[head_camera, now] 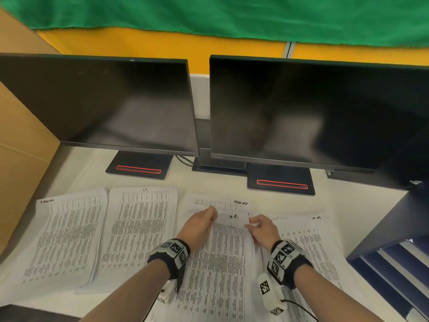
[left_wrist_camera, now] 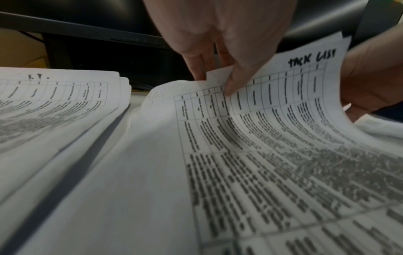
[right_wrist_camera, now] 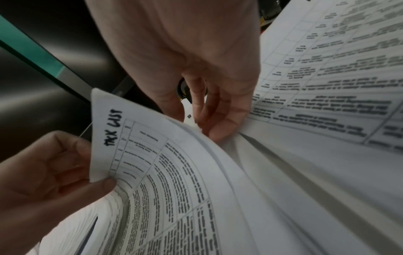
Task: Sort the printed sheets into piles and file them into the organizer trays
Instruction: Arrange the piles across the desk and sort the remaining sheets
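1. Four stacks of printed sheets spread across the lower half of the head view on a white desk (head_camera: 301,201), in front of two dark monitors (head_camera: 97,105) that fill the middle of the frame; the organizer trays (head_camera: 394,270) sit at the lower right edge, with nothing visibly filed in them yet.
2. Leftmost pile (head_camera: 65,238) and the "I.T." pile (head_camera: 137,231) lie flat at lower left; the "H.R." pile (head_camera: 308,242) lies at lower right, just beside the stack being worked.
3. Centre stack (head_camera: 220,263), at bottom centre, is mid-sort: its top pages curl up off the desk at the far edge.
4. Lifted "Task List" sheet (left_wrist_camera: 283,103) bows upward in the left wrist view; peeling one page alone likely calls for a slow lift from the far corners, so lower pages stay put.
5. Left hand (head_camera: 200,225) pinches the sheet's top edge, thumb on the print and fingers behind.
6. Right hand (head_camera: 263,230) curls its fingers round the stack's right edge, thumbing pages apart; a firmer hold there would probably stop the stack fanning.
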